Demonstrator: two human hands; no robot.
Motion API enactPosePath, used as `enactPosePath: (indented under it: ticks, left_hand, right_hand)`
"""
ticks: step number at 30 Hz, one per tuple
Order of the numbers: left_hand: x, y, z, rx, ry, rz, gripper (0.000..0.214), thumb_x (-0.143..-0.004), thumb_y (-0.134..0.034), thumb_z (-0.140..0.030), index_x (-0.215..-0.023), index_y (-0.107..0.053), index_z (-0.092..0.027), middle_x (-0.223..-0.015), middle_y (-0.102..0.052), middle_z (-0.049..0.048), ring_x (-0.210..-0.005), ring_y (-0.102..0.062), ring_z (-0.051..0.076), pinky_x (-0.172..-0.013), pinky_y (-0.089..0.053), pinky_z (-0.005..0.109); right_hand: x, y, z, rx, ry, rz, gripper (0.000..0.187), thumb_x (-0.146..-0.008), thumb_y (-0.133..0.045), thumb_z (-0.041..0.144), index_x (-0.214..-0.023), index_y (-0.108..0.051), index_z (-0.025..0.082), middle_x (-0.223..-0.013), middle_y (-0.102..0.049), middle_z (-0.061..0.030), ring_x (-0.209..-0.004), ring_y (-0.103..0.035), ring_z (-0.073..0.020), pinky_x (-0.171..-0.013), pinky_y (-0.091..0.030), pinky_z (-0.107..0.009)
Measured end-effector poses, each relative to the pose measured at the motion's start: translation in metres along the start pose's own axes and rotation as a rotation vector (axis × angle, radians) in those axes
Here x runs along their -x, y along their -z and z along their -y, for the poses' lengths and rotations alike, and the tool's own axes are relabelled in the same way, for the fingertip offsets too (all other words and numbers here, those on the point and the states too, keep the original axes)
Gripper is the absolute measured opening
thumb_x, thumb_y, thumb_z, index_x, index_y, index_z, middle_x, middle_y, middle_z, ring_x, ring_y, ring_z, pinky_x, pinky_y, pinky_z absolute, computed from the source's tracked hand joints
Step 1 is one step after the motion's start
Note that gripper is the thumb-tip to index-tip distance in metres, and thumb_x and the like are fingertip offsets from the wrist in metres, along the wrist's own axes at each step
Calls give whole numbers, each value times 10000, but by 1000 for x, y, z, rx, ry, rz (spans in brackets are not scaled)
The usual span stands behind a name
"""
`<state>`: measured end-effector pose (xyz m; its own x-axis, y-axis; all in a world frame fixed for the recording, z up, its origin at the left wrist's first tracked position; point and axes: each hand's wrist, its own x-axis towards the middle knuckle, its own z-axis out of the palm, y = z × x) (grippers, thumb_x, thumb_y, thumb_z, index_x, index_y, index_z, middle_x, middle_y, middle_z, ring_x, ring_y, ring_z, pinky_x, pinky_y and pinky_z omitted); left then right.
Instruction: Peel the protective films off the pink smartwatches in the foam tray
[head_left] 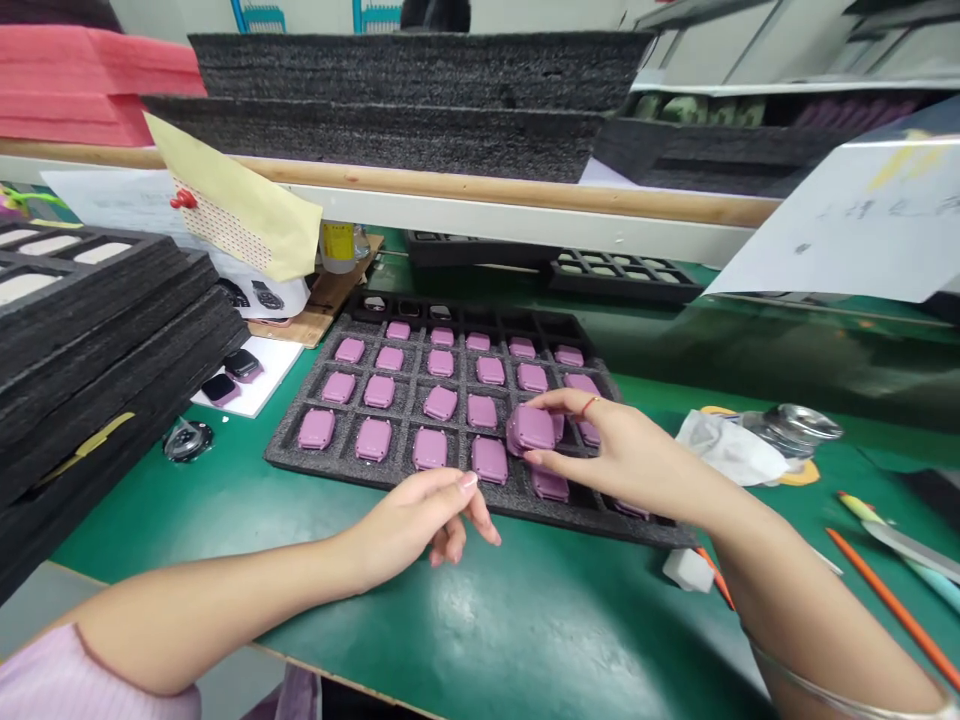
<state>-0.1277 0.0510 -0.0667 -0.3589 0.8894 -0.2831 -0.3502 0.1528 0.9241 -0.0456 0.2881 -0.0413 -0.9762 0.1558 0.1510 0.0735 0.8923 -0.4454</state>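
A black foam tray [298, 461] lies on the bench, its compartments mostly filled with purple watch cases [373, 438]. Between the thumb and fingers of my right hand [630, 440], a purple watch case [534, 428] is held just over the tray's front right part. That hand partly hides the cases beneath and behind it. My left hand [431, 515] rests by the tray's front edge with loosely bent fingers apart and nothing in them. Several dark-faced pieces [439, 312] sit in the tray's back row.
Stacked black foam trays [97, 340] rise at left, near two dark-screened watches [241, 364] on white paper. At right are a glass jar [799, 430], a white tissue [731, 447], a white block [688, 569], an orange stick [892, 595] and tweezers. A shelf [480, 205] crosses behind.
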Motion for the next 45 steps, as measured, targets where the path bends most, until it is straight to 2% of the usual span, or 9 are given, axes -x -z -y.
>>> enactPosePath:
  ticks: [4,9,13,18,22,24,26,36,45]
  left_hand:
    - [0,0,3,-104,-44,5,497,-895,-514,-649,-780,-557,-168,-820,-676,64,-515,-468,80,-476,-350,218]
    - [9,5,1,-423,-150,23,391,-972,-488,-507,-834,-620,-166,-790,-638,37,-601,-521,112,-568,-398,230]
    - [18,12,-8,-909,-432,93,298,-1013,-464,-390,-918,-662,-190,-836,-664,54,-736,-590,160,-685,-423,268]
    - [14,22,-10,-1418,-810,70,212,-975,-504,-264,-841,-646,-182,-716,-694,61,-641,-582,180,-619,-377,312]
    - [-1,33,9,-1411,-1035,-80,203,-986,-530,-250,-804,-595,-186,-672,-639,0,-609,-516,140,-609,-371,285]
    - [-10,37,21,-1393,-1197,-135,279,-1018,-489,-256,-757,-556,-186,-611,-567,-29,-569,-441,127,-568,-328,278]
    - [-17,40,29,-1409,-1261,-147,350,-1044,-420,-222,-716,-532,-177,-573,-496,-36,-546,-373,124,-544,-289,277]
    - [-20,41,32,-1453,-1239,-120,340,-1013,-465,-141,-677,-511,-165,-570,-437,-34,-563,-321,123,-559,-257,282]
    - [-17,36,28,-1472,-1249,-145,292,-943,-560,-151,-656,-512,-176,-565,-481,-36,-561,-358,125,-556,-289,290]
  right_hand:
    - [-5,-1,9,57,57,121,610,-806,-724,344,-1381,-556,227,-1376,-647,-94,-1228,-641,-285,-1007,-534,-450]
    - [-23,2,29,194,29,258,386,-747,-718,158,-1131,-701,189,-1082,-762,-96,-1008,-722,-305,-872,-555,-405]
    - [-54,19,33,213,29,272,331,-697,-771,188,-1025,-738,218,-921,-776,-47,-882,-733,-288,-764,-551,-350]
    - [-131,21,8,237,-63,83,331,-877,-701,270,-1189,-659,165,-1132,-717,-96,-1036,-682,-250,-938,-531,-413]
    - [-193,-5,-22,230,-149,31,329,-971,-623,361,-1247,-612,181,-1251,-640,-91,-1079,-651,-228,-923,-558,-449]
    - [-212,-17,-36,214,-166,56,326,-970,-627,353,-1244,-613,178,-1249,-638,-91,-1068,-654,-226,-907,-566,-441]
    - [-223,-20,-52,189,-158,94,318,-969,-629,349,-1236,-617,176,-1249,-639,-91,-1066,-654,-224,-904,-568,-438]
    - [-217,7,-134,50,-166,220,319,-964,-636,352,-1221,-622,164,-1227,-647,-87,-1050,-659,-225,-895,-571,-439]
    - [-176,23,-160,-59,-261,186,323,-971,-625,340,-1262,-613,199,-1325,-608,-99,-1132,-631,-238,-956,-548,-460]
